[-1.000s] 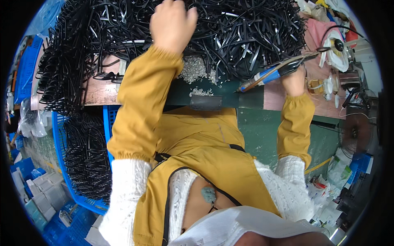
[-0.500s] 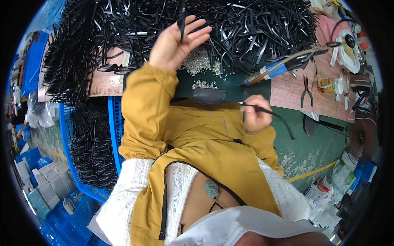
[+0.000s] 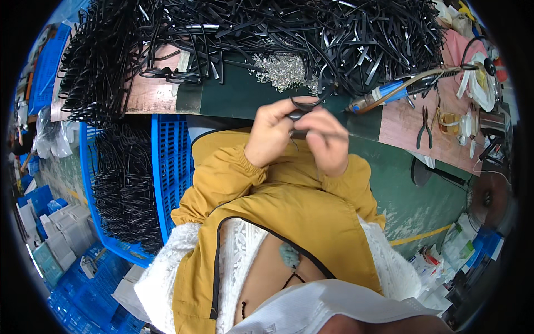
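Note:
In front of my lap, at the table's near edge, my two hands meet. My left hand [image 3: 271, 132] is closed, thumb and forefinger pinching a slim, curved black eyeglass temple [image 3: 309, 104]. Against it press the bent fingers of my right hand [image 3: 327, 140], closed around the same spot and slightly blurred. My fingers hide most of what lies between the hands. Just beyond them, a heap of small silver metal pieces [image 3: 283, 71] rests on the dark green mat [image 3: 228, 101]. A large pile of black eyeglass temples [image 3: 267, 25] covers the far part of the table.
Stacked black eyeglass frames [image 3: 92, 78] fill the table's left end. Below stands a blue basket [image 3: 171, 161] of more frames. To the right lie a blue-and-brown handheld power tool [image 3: 378, 97], pliers [image 3: 425, 129] and a small jar of amber liquid [image 3: 449, 123].
My left hand has come back from the pile, toward me and to the right, and closed. My right hand has moved up and left to meet it. The view has shifted slightly.

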A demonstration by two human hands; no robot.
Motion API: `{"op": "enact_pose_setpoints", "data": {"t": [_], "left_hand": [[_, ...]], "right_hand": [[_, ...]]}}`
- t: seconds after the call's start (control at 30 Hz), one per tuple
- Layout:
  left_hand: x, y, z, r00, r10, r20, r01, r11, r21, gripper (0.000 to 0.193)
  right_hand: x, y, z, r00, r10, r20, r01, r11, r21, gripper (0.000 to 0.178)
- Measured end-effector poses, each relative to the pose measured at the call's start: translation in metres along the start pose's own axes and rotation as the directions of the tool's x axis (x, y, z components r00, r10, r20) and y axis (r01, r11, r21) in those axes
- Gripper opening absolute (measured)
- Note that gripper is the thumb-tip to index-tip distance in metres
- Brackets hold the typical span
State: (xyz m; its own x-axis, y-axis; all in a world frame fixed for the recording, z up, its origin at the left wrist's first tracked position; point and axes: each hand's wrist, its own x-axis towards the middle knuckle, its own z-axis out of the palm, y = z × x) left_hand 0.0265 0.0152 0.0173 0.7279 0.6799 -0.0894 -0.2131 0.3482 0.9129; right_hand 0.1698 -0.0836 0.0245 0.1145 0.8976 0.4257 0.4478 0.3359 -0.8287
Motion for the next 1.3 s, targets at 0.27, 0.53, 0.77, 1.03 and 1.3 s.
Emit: {"op": "enact_pose_setpoints", "data": {"t": [0.27, 0.53, 0.77, 1.03, 1.3], "left_hand": [[-0.004, -0.014, 0.006, 0.987, 0.027, -0.157, -0.093, 0.900, -0.427, 0.049], [-0.047, -0.057, -0.012, 0.914, 0.363, -0.182, -0.375, 0.926, -0.036, 0.045], [-0.056, -0.080, -0.030, 0.891, 0.454, -0.001, -0.443, 0.872, 0.208, 0.068], [-0.055, -0.079, -0.021, 0.882, 0.457, -0.115, -0.402, 0.856, 0.325, 0.061], [-0.049, -0.078, -0.014, 0.815, 0.576, -0.067, -0.512, 0.769, 0.384, 0.056]], "right_hand": [[-0.002, 0.002, 0.000, 0.933, 0.233, -0.276, -0.157, 0.950, 0.271, 0.016], [-0.009, 0.026, 0.012, 0.830, 0.466, -0.306, -0.419, 0.884, 0.208, 0.007], [-0.015, 0.034, 0.014, 0.807, 0.510, -0.296, -0.421, 0.850, 0.318, 0.010], [-0.007, 0.029, 0.014, 0.788, 0.538, -0.299, -0.443, 0.833, 0.330, 0.008], [-0.007, 0.029, 0.021, 0.889, 0.330, -0.316, -0.348, 0.937, -0.001, 0.007]]}}
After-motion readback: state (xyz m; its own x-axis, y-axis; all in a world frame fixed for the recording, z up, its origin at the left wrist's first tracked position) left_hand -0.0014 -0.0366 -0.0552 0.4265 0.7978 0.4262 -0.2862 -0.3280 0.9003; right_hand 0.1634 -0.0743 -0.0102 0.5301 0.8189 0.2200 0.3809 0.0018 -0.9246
